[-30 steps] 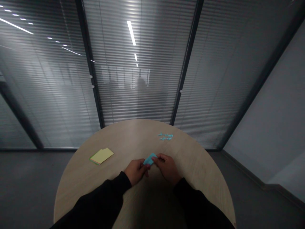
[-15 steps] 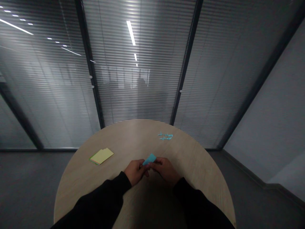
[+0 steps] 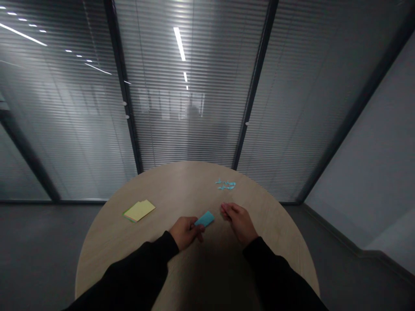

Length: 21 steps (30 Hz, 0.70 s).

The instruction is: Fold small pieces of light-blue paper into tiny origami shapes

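Note:
My left hand [image 3: 185,231] pinches a small folded blue paper [image 3: 205,219] by its near end, just above the round wooden table [image 3: 279,242]. My right hand [image 3: 237,220] hovers a short way to the right of the paper, apart from it, with its fingers curled together and nothing visible in them. Both arms are in black sleeves.
A stack of yellow and green paper sheets [image 3: 139,210] lies on the table to the left. Several small blue folded paper pieces [image 3: 226,185] lie near the far right edge. Glass walls with blinds [image 3: 194,95] stand behind the table.
My right hand has let go of the blue paper and moved right. The paper stays in my left hand and has tipped lower toward the table.

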Available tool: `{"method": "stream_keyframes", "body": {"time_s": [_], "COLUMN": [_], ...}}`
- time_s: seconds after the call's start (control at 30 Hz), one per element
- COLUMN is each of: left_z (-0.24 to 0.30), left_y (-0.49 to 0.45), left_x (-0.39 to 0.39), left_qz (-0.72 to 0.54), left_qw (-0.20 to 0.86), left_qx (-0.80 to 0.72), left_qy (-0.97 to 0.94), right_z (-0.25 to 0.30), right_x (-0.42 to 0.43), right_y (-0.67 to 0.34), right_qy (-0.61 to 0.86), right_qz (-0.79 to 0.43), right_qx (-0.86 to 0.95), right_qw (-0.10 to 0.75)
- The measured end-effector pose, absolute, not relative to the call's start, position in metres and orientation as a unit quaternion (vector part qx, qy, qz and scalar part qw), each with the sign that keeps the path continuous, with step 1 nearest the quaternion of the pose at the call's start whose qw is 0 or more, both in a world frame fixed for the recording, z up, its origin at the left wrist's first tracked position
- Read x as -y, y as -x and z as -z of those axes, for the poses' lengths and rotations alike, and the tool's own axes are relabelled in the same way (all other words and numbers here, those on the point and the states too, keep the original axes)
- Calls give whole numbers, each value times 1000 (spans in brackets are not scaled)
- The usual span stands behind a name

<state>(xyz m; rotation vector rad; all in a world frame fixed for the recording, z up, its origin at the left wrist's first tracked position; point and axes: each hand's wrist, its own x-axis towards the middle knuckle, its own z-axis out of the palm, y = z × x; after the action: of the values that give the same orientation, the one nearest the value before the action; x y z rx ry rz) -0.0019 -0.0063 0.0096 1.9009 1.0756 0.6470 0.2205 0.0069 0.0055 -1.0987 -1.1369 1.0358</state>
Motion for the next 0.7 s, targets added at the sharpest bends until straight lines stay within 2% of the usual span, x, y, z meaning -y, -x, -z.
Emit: {"method": "stream_keyframes", "body": {"time_s": [0.17,0.23,0.37,0.7], "left_z": [-8,-7,-9,-12], "left_y": [1,2,2,0], "left_x": [4,5,6,5], "left_qz": [-262,-263,-265,-324], "left_qw": [404,398,409,401], "left_qx": [-432,-430,-427,-416], "left_qy": [-763,-766,-762,-749], "right_z": [-12,-16,-19,-13], "right_x": [4,9,11,6], "right_y": [-205,-199,-198,-202], "right_qy": [427,428,466,485], "right_qz": [-488,-460,-399,-416], "right_qx": [608,649,661,620], "right_qw": [457,429,432,455]}}
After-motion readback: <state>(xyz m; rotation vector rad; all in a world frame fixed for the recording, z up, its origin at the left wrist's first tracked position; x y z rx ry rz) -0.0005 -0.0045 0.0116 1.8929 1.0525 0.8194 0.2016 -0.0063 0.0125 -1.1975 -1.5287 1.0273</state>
